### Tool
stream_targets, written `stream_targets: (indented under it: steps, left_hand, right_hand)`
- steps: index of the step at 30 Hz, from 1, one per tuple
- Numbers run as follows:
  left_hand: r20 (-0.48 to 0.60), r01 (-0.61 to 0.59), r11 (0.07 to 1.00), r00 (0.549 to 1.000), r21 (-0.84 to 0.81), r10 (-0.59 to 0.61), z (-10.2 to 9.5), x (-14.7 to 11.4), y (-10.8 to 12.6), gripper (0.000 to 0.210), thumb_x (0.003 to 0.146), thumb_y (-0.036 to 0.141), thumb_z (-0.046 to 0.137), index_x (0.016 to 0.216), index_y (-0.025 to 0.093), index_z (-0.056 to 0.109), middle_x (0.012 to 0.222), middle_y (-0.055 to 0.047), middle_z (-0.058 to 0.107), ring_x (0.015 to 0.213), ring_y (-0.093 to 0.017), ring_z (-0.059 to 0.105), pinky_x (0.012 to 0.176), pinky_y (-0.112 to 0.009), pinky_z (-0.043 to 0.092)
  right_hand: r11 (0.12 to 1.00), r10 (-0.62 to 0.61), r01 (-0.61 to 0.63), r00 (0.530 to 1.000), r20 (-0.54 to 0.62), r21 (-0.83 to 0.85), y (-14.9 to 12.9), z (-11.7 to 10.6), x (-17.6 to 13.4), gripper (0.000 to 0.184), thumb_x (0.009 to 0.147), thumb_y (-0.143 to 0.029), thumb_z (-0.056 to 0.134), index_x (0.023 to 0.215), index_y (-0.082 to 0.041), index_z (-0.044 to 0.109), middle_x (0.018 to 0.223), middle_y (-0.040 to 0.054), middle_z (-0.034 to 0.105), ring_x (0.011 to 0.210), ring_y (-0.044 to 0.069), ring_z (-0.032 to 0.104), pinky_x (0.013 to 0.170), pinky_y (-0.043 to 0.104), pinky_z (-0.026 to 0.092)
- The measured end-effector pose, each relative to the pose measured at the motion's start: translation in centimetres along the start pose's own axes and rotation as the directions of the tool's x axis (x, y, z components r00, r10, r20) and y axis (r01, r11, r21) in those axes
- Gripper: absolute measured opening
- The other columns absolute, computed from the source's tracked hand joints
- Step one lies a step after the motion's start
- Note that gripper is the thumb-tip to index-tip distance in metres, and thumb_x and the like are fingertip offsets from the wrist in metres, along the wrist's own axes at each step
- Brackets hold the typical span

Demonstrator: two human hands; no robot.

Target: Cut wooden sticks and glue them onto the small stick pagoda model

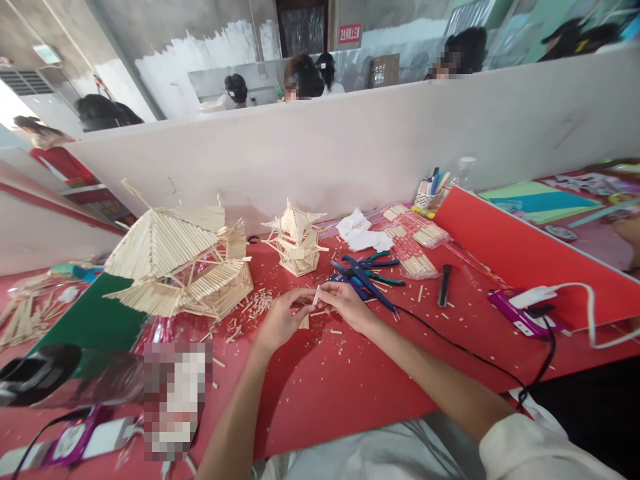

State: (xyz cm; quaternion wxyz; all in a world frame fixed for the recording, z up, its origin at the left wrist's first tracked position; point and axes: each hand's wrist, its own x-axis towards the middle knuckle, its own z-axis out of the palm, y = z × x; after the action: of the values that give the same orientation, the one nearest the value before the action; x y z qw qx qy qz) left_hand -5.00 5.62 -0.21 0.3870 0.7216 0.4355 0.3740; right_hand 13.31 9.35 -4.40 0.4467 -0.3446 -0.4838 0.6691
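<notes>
Pale sleeve point(535, 443) cloth is covering the person's right upper arm, closest to the camera. Ahead, a red counter point(320, 407) is carrying a large roofed stick model point(170, 250) at left; a smaller stick model point(299, 245) is standing to its right. Nearer the person, the left hand point(284, 319) and right hand point(349, 308) are meeting above the counter, their fingers clamping on a short pale stick piece point(317, 295) between them. Tiny wood scraps point(257, 303) are lying beside the left hand.
</notes>
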Motion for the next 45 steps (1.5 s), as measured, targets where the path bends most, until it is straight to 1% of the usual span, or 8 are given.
stream_targets:
  steps: [12, 17, 21, 28, 33, 37, 41, 45]
  left_hand:
    - [-0.091, -0.031, 0.991, 0.995, 0.128, 0.042, -0.3, -0.1, -0.3, 0.025, 0.096, 0.028, 0.054, 0.11, 0.022, 0.073, 0.108, -0.007, 0.076, 0.098, -0.019, 0.07, 0.091, -0.032, 0.053]
    - [-0.076, -0.035, 0.989, 0.996, 0.143, 0.046, -0.3, -0.2, -0.1, 0.021, 0.095, 0.028, 0.057, 0.106, 0.02, 0.072, 0.104, -0.007, 0.075, 0.093, -0.018, 0.069, 0.088, -0.03, 0.053]
    - [-0.071, -0.098, 0.977, 0.991, 0.19, 0.113, -0.3, -0.3, -0.2, 0.017, 0.096, 0.03, 0.057, 0.1, 0.02, 0.069, 0.098, -0.006, 0.073, 0.089, -0.016, 0.068, 0.085, -0.028, 0.052]
    - [0.035, -0.188, 0.908, 0.981, 0.374, 0.188, -0.4, -0.6, -0.4, 0.016, 0.101, 0.024, 0.043, 0.099, 0.02, 0.058, 0.094, -0.005, 0.064, 0.087, -0.016, 0.062, 0.081, -0.027, 0.047]
    - [0.133, -0.255, 0.887, 0.966, 0.385, 0.22, -0.2, -0.7, -0.4, 0.018, 0.098, 0.012, 0.036, 0.102, 0.021, 0.051, 0.096, -0.005, 0.058, 0.088, -0.017, 0.058, 0.082, -0.029, 0.046]
    - [0.19, -0.297, 0.877, 0.952, 0.377, 0.241, -0.2, -0.7, -0.4, 0.023, 0.092, 0.004, 0.035, 0.103, 0.02, 0.048, 0.095, -0.005, 0.055, 0.087, -0.018, 0.054, 0.08, -0.03, 0.045]
    - [0.201, -0.275, 0.896, 0.956, 0.35, 0.214, -0.2, -0.8, -0.6, 0.022, 0.091, 0.005, 0.036, 0.102, 0.02, 0.047, 0.093, -0.004, 0.054, 0.084, -0.018, 0.052, 0.078, -0.03, 0.044]
    - [0.145, -0.206, 0.932, 0.975, 0.298, 0.169, 0.0, -0.9, -0.8, 0.014, 0.094, 0.01, 0.035, 0.097, 0.021, 0.044, 0.089, -0.003, 0.052, 0.079, -0.016, 0.05, 0.075, -0.029, 0.042]
  right_hand:
    - [0.998, 0.035, -0.036, 0.999, 0.003, 0.059, -0.6, 0.2, -0.2, 0.03, 0.073, -0.045, 0.081, 0.077, -0.018, 0.07, 0.069, 0.0015, 0.069, 0.062, 0.012, 0.061, 0.053, 0.022, 0.044]
    - [0.993, 0.057, -0.057, 0.998, 0.004, 0.1, -0.7, 0.4, -0.2, 0.033, 0.071, -0.046, 0.082, 0.075, -0.017, 0.068, 0.066, 0.001, 0.068, 0.061, 0.012, 0.061, 0.052, 0.021, 0.043]
    - [0.994, 0.045, -0.046, 0.999, 0.008, 0.097, -0.6, 0.4, -0.3, 0.033, 0.072, -0.047, 0.082, 0.075, -0.017, 0.068, 0.068, 0.0018, 0.07, 0.061, 0.012, 0.062, 0.052, 0.021, 0.043]
    - [0.994, 0.04, -0.044, 0.998, 0.04, 0.104, -0.5, 0.4, -0.4, 0.032, 0.073, -0.046, 0.082, 0.077, -0.018, 0.068, 0.071, 0.002, 0.072, 0.065, 0.014, 0.067, 0.055, 0.022, 0.045]
    - [0.997, 0.049, -0.053, 0.997, 0.062, 0.062, -0.5, 0.3, -0.3, 0.034, 0.071, -0.046, 0.083, 0.078, -0.017, 0.066, 0.069, 0.0012, 0.071, 0.065, 0.016, 0.068, 0.055, 0.023, 0.046]
    - [1.0, 0.001, 0.001, 0.997, 0.074, -0.021, -0.7, 0.2, -0.3, 0.033, 0.072, -0.047, 0.081, 0.077, -0.018, 0.065, 0.069, 0.0002, 0.069, 0.062, 0.016, 0.067, 0.055, 0.025, 0.048]
    - [0.991, -0.066, 0.08, 0.989, 0.132, -0.103, -1.1, 0.1, -0.3, 0.03, 0.075, -0.045, 0.079, 0.078, -0.018, 0.066, 0.069, 0.0005, 0.069, 0.062, 0.016, 0.066, 0.057, 0.026, 0.05]
    - [0.983, -0.087, 0.11, 0.983, 0.16, -0.147, -1.3, -0.2, -0.4, 0.028, 0.078, -0.044, 0.076, 0.081, -0.018, 0.066, 0.071, 0.0015, 0.07, 0.064, 0.016, 0.067, 0.059, 0.026, 0.051]
